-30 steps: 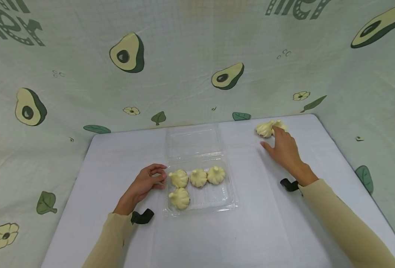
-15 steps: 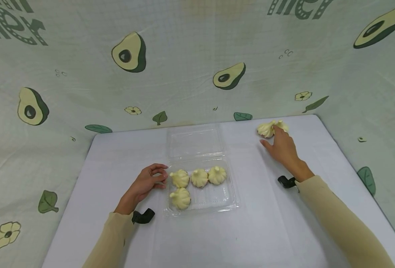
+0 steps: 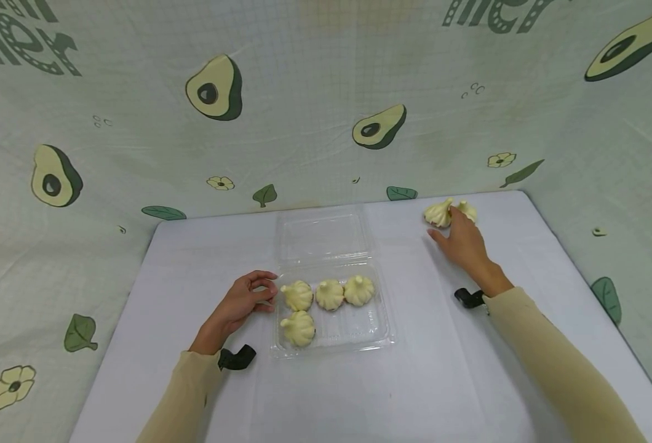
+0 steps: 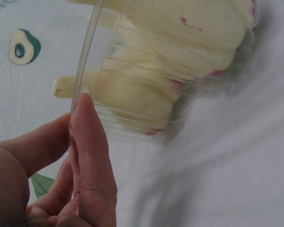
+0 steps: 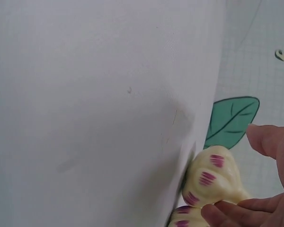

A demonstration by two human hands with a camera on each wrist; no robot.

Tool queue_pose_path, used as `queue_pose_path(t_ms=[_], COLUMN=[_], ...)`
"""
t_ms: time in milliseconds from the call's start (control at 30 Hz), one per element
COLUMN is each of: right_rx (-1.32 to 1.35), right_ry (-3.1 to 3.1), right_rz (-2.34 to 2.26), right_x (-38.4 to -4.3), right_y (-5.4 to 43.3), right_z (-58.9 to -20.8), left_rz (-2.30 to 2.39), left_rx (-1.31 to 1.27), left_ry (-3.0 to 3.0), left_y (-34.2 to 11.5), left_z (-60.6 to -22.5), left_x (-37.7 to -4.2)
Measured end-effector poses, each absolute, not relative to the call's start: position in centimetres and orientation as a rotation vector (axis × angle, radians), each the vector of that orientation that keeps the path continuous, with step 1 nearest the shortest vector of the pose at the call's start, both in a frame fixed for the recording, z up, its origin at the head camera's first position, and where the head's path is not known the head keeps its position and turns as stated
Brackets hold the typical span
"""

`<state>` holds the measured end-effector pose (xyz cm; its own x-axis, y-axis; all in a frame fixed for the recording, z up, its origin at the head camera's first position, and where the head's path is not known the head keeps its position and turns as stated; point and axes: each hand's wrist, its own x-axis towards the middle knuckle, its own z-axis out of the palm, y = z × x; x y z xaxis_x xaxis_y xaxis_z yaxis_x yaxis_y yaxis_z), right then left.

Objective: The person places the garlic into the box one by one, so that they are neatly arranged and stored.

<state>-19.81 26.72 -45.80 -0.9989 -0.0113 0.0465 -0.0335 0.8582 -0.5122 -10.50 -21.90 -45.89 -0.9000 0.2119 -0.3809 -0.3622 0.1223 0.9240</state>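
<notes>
A clear plastic clamshell box (image 3: 353, 326) lies opened in the middle of the table, its lid (image 3: 323, 234) folded back. Several pale garlic bulbs (image 3: 298, 328) sit inside, three across the back row and one in front at left. My left hand (image 3: 245, 299) pinches the box's left rim (image 4: 87, 52) between thumb and fingers. At the table's back right, my right hand (image 3: 464, 243) reaches to two more bulbs. Its fingertips touch the left garlic bulb (image 5: 213, 177), marked with purple streaks, while the thumb stays apart from it. The other garlic bulb (image 3: 467, 210) is partly hidden behind the fingers.
White cloth covers the table (image 3: 414, 381). Behind it and at both sides hangs a pale curtain (image 3: 304, 123) printed with avocados and leaves. A black wrist camera (image 3: 237, 358) juts from the left sleeve, and another black camera (image 3: 468, 298) from the right.
My right hand and forearm have shifted slightly left, with the fingers still at the two bulbs. The left hand keeps its hold on the box rim.
</notes>
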Motion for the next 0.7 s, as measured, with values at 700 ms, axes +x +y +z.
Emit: queue_pose_path(t_ms=[700], right_rx=[0.002], right_ry=[-2.988], right_rz=[0.866], right_x=[-20.64], right_y=[26.39], right_z=[-46.12], left_rz=[1.821], left_rx=[-0.159], left_ry=[1.997], left_y=[-21.81], left_z=[-45.90], left_x=[-10.52])
